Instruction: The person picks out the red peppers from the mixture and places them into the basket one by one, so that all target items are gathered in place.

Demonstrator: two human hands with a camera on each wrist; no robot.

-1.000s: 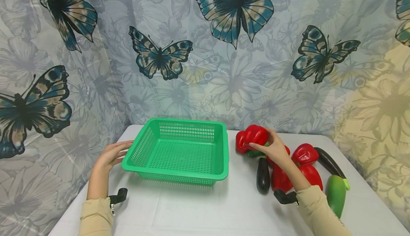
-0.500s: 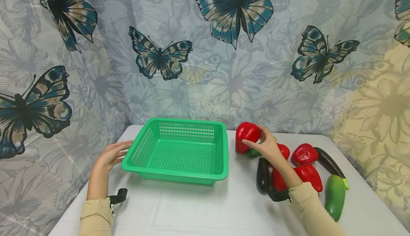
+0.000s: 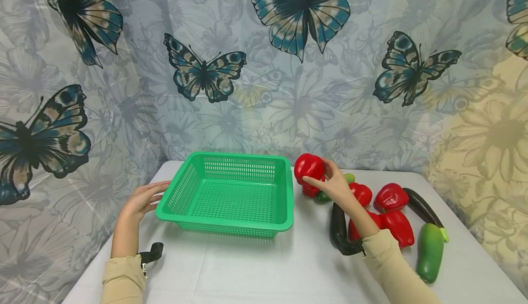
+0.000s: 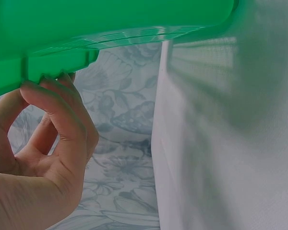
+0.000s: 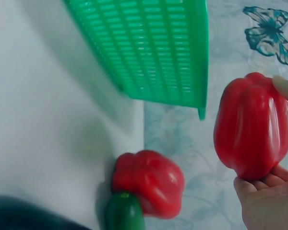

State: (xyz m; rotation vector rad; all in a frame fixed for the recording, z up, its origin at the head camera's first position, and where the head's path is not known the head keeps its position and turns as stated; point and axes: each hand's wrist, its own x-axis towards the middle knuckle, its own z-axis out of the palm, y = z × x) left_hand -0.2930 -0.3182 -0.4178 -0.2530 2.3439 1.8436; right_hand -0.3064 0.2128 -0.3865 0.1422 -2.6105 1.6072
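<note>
One rectangular, perforated green plastic basket (image 3: 226, 225), six glossy red bell peppers (image 3: 391, 197), two elongated blackish eggplants (image 3: 423, 207), two oblong green vegetables (image 3: 430, 253), one white table (image 3: 239, 269) and six blue-and-black printed butterflies (image 3: 204, 72) are counted.

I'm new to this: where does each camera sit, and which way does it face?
Head: worn on the head, facing forward and down at the green perforated plastic basket; both forearms show.
Left wrist: worn there, facing the basket's outer side; left grip shows.
Right wrist: worn there, facing a glossy red bell pepper in the right grip.
Head and right wrist share that pepper.
</note>
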